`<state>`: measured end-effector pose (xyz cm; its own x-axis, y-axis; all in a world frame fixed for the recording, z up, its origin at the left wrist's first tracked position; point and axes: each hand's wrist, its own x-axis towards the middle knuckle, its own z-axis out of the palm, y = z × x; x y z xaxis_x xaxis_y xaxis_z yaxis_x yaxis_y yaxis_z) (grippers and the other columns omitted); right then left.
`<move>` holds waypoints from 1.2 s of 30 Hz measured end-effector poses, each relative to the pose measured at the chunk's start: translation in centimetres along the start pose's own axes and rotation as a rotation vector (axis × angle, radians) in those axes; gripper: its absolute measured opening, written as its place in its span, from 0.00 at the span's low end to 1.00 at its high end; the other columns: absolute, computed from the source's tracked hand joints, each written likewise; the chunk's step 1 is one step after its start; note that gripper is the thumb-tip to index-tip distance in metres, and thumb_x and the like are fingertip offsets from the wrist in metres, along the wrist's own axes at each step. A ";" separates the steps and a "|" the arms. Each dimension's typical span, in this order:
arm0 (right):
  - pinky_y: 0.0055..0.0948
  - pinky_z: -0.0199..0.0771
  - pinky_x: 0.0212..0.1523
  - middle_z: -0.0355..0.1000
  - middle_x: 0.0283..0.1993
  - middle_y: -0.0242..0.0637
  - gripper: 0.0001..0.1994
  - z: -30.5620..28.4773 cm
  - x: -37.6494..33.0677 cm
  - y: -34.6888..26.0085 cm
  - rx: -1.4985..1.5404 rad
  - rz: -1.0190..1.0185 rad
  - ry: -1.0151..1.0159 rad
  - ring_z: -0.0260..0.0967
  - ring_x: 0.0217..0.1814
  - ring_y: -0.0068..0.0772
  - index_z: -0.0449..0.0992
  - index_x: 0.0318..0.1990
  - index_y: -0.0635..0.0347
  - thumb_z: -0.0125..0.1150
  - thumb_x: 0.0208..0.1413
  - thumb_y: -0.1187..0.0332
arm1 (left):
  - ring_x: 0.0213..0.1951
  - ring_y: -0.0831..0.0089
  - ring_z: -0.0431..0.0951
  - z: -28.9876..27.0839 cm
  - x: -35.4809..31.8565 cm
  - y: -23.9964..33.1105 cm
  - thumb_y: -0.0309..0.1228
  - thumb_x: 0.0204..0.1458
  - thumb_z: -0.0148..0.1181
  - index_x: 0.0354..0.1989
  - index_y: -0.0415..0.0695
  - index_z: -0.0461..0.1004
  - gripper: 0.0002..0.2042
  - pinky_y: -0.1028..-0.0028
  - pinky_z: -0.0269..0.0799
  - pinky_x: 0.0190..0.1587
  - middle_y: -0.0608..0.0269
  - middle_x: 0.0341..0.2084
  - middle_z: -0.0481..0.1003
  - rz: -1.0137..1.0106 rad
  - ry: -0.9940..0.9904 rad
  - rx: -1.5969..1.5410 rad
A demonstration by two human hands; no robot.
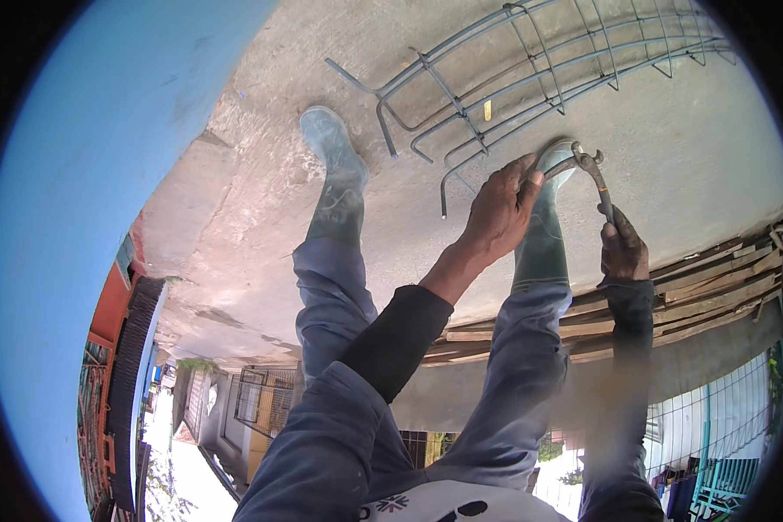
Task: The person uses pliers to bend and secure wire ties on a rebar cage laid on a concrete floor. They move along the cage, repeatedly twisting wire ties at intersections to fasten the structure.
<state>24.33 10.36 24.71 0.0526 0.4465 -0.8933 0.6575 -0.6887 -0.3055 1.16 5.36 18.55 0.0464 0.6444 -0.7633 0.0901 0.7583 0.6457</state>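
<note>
A pair of pincers (602, 184) is spread between my two hands, its jaws up and its handles apart. My left hand (498, 211) is closed on one handle; the fingers partly cover it. Around the other handle, my right hand (625, 250) is wrapped. Beyond them a cage of steel rebar (454, 101) lies on the concrete, with bent bar ends toward my left hand. The pincers are apart from the cage, over my right boot (539, 239).
My left boot (337, 196) stands on the concrete floor (252, 235) left of the cage's bent ends. A small yellow piece (487, 110) shows among the bars. Long wooden planks (722, 291) are stacked at the right. A blue wall (104, 148) rises at the left.
</note>
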 end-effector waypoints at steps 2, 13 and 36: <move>0.17 0.56 0.21 0.63 0.24 0.21 0.20 1.9 -0.3 -0.4 0.067 -0.032 -0.066 0.53 0.20 0.11 0.69 0.60 0.57 0.54 0.63 0.60 | 0.43 0.59 0.77 0.2 -1.3 0.1 0.47 0.65 0.37 0.53 0.35 0.69 0.25 0.65 0.68 0.49 0.47 0.41 0.76 -0.159 -0.102 -0.166; 0.32 0.70 0.49 0.72 0.49 0.45 0.37 12.4 0.6 2.0 0.001 -0.325 -0.120 0.70 0.52 0.37 0.60 0.64 0.62 0.69 0.50 0.56 | 0.42 0.75 0.73 -1.8 -3.4 -2.4 0.46 0.60 0.51 0.53 0.36 0.73 0.24 0.74 0.67 0.48 0.57 0.40 0.78 -0.281 -0.120 -0.570; 0.46 0.70 0.53 0.72 0.46 0.47 0.28 9.6 12.9 -9.1 -1.414 -0.546 -0.179 0.72 0.49 0.49 0.59 0.66 0.40 0.50 0.57 0.73 | 0.24 0.74 0.68 -7.5 7.7 -17.7 0.47 0.58 0.55 0.31 0.37 0.74 0.21 0.70 0.72 0.35 0.64 0.20 0.70 -0.335 0.235 -0.073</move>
<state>11.81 16.90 12.85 -0.4472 0.3125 -0.8381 0.7276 0.6720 -0.1377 -7.55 -2.41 1.43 -0.2028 0.3598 -0.9107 -0.0093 0.9293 0.3693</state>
